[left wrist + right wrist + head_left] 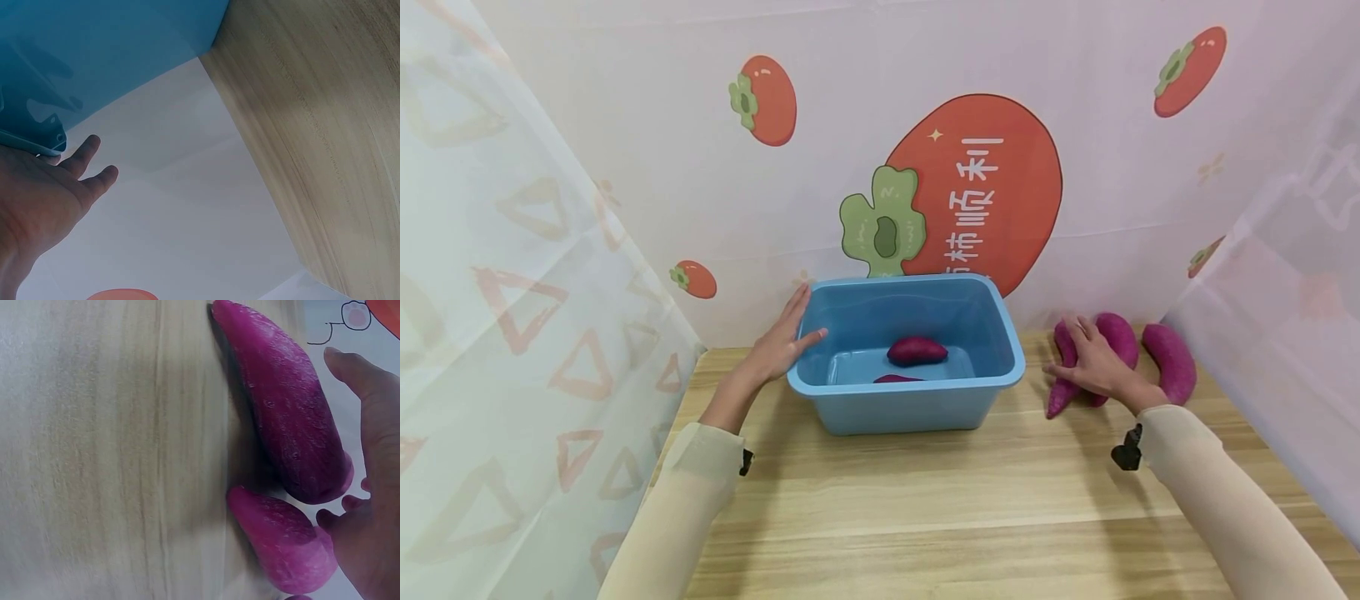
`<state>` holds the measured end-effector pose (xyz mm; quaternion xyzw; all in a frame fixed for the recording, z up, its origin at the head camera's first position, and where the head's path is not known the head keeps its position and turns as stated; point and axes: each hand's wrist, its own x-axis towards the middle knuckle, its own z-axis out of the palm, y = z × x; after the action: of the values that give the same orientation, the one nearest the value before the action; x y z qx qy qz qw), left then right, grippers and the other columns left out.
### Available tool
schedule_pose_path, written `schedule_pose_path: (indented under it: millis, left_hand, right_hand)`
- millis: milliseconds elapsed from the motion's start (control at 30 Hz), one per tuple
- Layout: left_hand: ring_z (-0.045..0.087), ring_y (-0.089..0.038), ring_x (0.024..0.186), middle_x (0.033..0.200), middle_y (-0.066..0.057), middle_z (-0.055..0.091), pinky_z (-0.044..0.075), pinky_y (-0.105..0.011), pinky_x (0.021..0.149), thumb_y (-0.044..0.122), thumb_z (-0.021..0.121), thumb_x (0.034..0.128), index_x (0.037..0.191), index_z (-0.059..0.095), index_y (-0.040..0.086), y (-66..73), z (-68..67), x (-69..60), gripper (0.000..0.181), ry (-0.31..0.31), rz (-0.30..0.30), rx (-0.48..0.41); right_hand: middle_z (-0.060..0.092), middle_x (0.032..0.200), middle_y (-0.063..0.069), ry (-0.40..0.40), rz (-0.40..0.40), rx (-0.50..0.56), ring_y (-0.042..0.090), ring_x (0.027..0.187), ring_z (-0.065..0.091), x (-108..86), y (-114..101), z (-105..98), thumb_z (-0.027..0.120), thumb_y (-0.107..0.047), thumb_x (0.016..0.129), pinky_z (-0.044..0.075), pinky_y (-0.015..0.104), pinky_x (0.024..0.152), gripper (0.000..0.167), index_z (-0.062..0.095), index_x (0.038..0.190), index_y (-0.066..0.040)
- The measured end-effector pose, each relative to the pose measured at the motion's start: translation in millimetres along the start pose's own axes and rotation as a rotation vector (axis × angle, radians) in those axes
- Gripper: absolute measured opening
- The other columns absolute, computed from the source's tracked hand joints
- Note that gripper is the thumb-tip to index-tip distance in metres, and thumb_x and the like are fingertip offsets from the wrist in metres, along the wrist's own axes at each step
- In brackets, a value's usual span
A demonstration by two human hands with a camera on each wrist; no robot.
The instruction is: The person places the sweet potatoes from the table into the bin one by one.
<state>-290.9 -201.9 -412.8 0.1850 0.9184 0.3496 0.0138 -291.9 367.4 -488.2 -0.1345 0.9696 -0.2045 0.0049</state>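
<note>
White fruit-printed cloth [850, 150] behind wooden table [895, 517]

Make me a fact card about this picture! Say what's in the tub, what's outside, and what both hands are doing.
Tub: blue tub, on the wooden table
Inside: one purple sweet potato, plus a purple piece mostly hidden by the front wall
Outside: three more, left one, middle one and right one
Left hand: at the tub's left rim
Right hand: over the left and middle ones; touching or not, cannot tell
Backdrop: big red fruit drawing
</note>
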Motion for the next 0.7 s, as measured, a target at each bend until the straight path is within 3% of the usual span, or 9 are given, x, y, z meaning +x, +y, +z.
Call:
schedule_pose_path:
  millis: [300, 700]
  left_hand:
    - [0.0, -0.034, 0.165, 0.18, -0.001, -0.006, 0.012, -0.078, 0.121, 0.041, 0.054, 0.1075, 0.172, -0.001, 0.021, 0.3, 0.0, 0.2, 0.087, -0.001, 0.001, -0.001]
    - [0.0, -0.033, 0.165, 0.18, 0.001, -0.006, 0.012, -0.078, 0.121, 0.041, 0.054, 0.1073, 0.172, -0.001, 0.022, 0.8, -0.2, -0.5, 0.087, 0.002, -0.001, -0.008]
  right_hand:
    - [0.02, 0.161, 0.043, 0.054, -0.02, 0.01, 0.066, 0.142, 0.03, -0.9, 3, 8, 0.083, -0.042, 0.089, 0.031, 0.081, 0.11, 0.106, 0.024, 0.161, 0.01]
    - [0.015, 0.161, 0.042, 0.065, 0.01, 0.034, 0.068, 0.14, 0.03, 3.9, 5, 17, 0.083, -0.039, 0.09, 0.03, 0.082, 0.11, 0.103, 0.024, 0.16, 0.009]
